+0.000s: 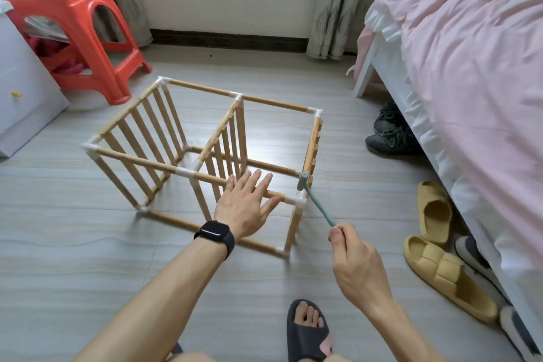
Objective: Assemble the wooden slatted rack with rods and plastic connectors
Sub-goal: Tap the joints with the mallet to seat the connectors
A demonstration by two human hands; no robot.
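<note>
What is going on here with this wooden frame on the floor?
A person is putting together a wooden slatted rack that stands on the floor. The left hand lies flat on the near top rod. The right hand holds a small green mallet by the end of its handle, with the head at the near right corner connector. The frame looks almost whole.

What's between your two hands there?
In the head view, a white corner connector and the small green mallet, held by the right hand, lie between it and the left hand, which rests flat on the front top rod.
</note>
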